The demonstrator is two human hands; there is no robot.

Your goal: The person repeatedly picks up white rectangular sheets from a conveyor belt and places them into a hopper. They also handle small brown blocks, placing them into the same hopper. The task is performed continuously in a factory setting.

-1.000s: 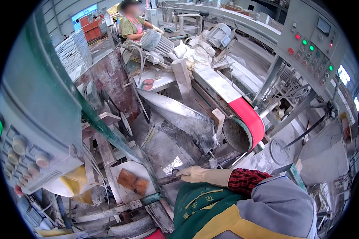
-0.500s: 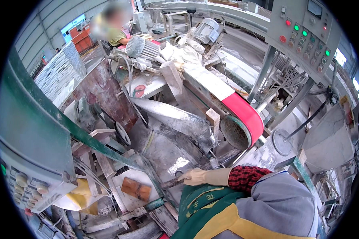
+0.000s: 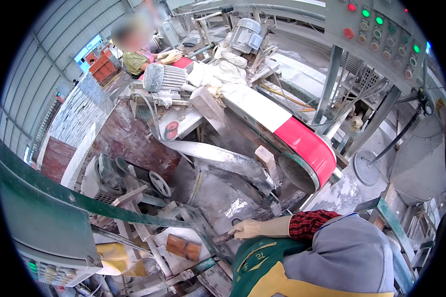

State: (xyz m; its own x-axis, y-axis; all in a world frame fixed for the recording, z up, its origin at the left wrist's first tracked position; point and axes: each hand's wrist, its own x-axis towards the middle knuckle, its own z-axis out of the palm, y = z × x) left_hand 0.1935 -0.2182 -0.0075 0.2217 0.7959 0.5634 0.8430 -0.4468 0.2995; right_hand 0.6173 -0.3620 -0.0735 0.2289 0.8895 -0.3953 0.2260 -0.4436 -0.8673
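Note:
My right hand (image 3: 249,228), in a beige rubber glove with a red plaid cuff and grey sleeve, reaches left across my green apron (image 3: 262,267). Its fingers are curled around a short dark metal handle (image 3: 222,239) on the dusty machine bed. Just to the lower left, two brown tile pieces (image 3: 183,247) lie on a pale tray. My left hand is not visible.
A red-and-white conveyor belt (image 3: 302,146) runs from the far centre toward me. A grey control panel (image 3: 381,34) with coloured buttons stands top right, a second control box (image 3: 49,267) bottom left under a green beam (image 3: 84,203). A co-worker (image 3: 139,57) works at the belt's far end.
The view has swung, so the co-worker and the belt sit further right in the picture. My right hand stays in the same spot on the handle.

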